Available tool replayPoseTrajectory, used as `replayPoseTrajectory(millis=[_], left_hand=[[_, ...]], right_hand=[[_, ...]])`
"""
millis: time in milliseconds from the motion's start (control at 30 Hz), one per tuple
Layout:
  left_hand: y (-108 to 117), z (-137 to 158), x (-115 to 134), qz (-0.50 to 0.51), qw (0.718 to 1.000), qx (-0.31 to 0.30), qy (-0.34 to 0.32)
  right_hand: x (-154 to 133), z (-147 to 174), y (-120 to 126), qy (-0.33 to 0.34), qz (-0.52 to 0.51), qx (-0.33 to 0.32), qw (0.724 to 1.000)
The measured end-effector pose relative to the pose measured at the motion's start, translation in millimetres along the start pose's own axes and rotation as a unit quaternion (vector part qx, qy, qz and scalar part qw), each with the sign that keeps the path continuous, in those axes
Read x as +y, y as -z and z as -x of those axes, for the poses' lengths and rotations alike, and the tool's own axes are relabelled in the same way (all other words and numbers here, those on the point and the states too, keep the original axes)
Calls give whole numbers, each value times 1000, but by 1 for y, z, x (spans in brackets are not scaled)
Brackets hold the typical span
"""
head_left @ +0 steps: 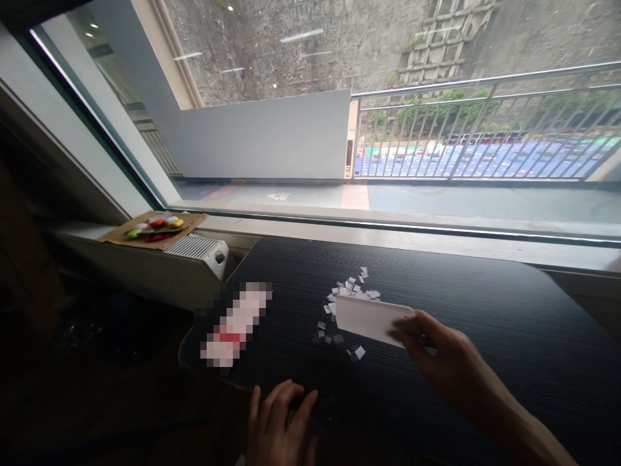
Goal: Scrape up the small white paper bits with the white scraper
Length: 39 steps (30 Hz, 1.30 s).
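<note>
My right hand (pixel 431 343) pinches one end of a flat white rectangular piece (pixel 366 315) with rounded corners; its exact kind is unclear. The piece is held tilted at the edge of a loose heap of small white scraps (pixel 352 285) on the dark table (pixel 436 278), and hides some of them. Several more scraps, among them a whitish square (pixel 359 353), lie scattered nearer to me. By the table's front edge, my left hand (pixel 281 417) is open, its fingers apart and nothing visible in them.
A pixelated pinkish-white item (pixel 242 317) with a red patch lies on the table's left side. Brown cardboard (pixel 116 232) bearing colourful small items rests on the sill, beside a white vented unit (pixel 196 249). A large window borders the table's far side.
</note>
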<state>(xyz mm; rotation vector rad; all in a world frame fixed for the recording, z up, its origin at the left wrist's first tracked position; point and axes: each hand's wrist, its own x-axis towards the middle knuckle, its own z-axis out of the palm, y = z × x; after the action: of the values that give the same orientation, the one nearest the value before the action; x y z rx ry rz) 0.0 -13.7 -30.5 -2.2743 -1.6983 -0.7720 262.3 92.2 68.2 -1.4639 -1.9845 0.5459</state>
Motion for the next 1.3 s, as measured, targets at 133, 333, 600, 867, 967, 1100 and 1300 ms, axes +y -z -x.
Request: replayPoseTrajectory(millis=[133, 333, 600, 867, 967, 1100, 1300], left_hand=[[2, -1, 0, 9, 1000, -3, 2], [6, -1, -1, 33, 999, -8, 4], [12, -4, 0, 62, 998, -2, 8], [12, -4, -5, 49, 999, 4, -13], [14, -5, -5, 47, 999, -13, -22], [16, -5, -5, 50, 999, -12, 11], [19, -5, -11, 19, 998, -47, -36]], right_hand=[[3, 3, 5, -7, 7, 16, 1000], [12, 26, 25, -55, -5, 4, 998], [15, 41, 33, -82, -15, 16, 996], [24, 57, 50, -117, 20, 38, 992], [25, 58, 53, -140, -2, 37, 989], [30, 54, 51, -164, -14, 17, 986], [45, 55, 56, -194, -28, 74, 978]])
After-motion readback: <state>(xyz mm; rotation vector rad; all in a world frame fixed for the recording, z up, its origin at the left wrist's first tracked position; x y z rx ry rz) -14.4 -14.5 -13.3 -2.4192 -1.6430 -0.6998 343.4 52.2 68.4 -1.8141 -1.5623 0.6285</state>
